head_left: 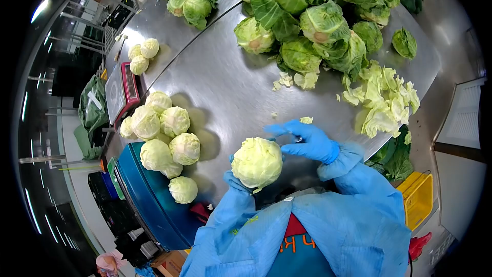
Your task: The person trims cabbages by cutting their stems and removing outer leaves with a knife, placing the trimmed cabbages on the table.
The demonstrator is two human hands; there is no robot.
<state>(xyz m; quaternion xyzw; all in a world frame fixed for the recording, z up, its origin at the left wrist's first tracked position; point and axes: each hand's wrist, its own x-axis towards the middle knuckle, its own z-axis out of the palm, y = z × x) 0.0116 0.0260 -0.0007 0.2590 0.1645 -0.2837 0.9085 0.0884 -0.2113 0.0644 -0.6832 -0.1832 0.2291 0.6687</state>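
A trimmed pale green cabbage [258,163] rests in my left hand [234,181], just above the steel table and close to my body. Blue gloves cover both hands, and the cabbage hides most of the left fingers. My right hand [309,141] is beside the cabbage on its right, fingers stretched out and apart, palm toward it. A tiny pale glint shows between those fingers, too small to make out. A small leaf scrap [306,120] lies just beyond the right hand.
Several trimmed cabbages [174,121] sit on the left beside a red scale [130,83] and a blue bin [154,190]. Untrimmed leafy cabbages [323,23] are piled at the back. Loose leaves [385,100] lie near the right edge. A yellow crate [417,200] stands below.
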